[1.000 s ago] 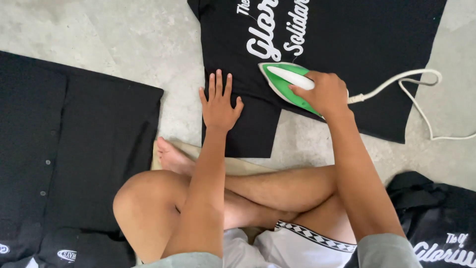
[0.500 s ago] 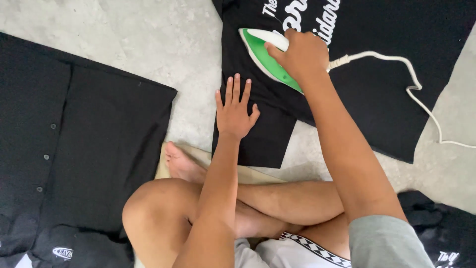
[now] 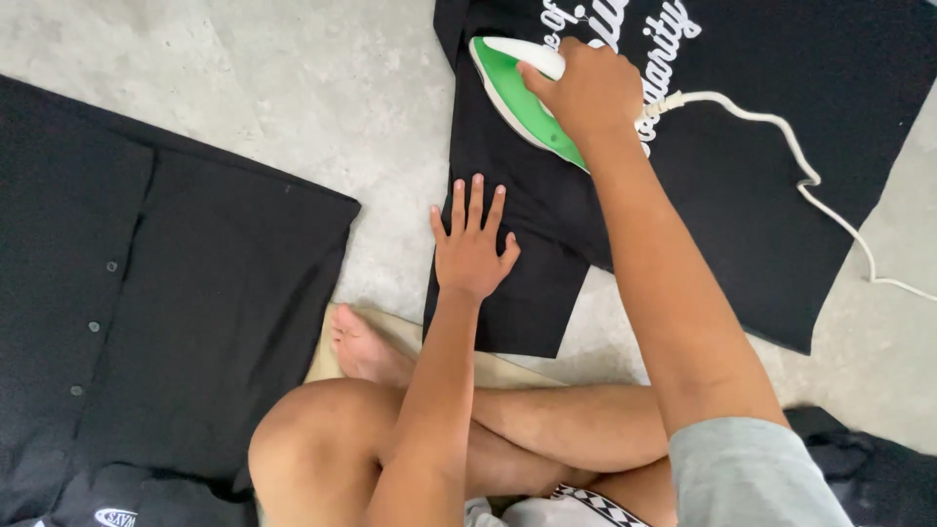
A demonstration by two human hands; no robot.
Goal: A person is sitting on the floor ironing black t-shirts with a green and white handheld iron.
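The grey concrete floor point(image 3: 322, 88) fills the view, and the person sits on it cross-legged with bare legs point(image 3: 547, 429) folded in front. A large black shirt with buttons point(image 3: 185, 293) lies spread flat on the floor at the left, well apart from both hands. At the upper right lies a black T-shirt point(image 3: 781, 195) with white lettering across its chest, spread flat, one sleeve reaching down toward the person's knees. More dark cloth point(image 3: 859, 468) is bunched at the lower right corner, beside the grey sleeve of the person's top.

A green and white iron point(image 3: 512, 93) rests sole-down on the T-shirt near its upper left part, its pointed tip aimed to the upper left. The right hand point(image 3: 590, 93) is closed around the iron's white handle, fingers wrapped over the top. A white cord point(image 3: 800, 166) runs from the back of the iron across the T-shirt and off onto the floor at the right.

The left hand point(image 3: 470, 244) lies flat and wide on the T-shirt's sleeve, fingers spread and pointing away from the body, holding nothing, just below the iron. A bare foot point(image 3: 361, 346) rests on a pale mat point(image 3: 420, 346) near the sleeve's lower edge.
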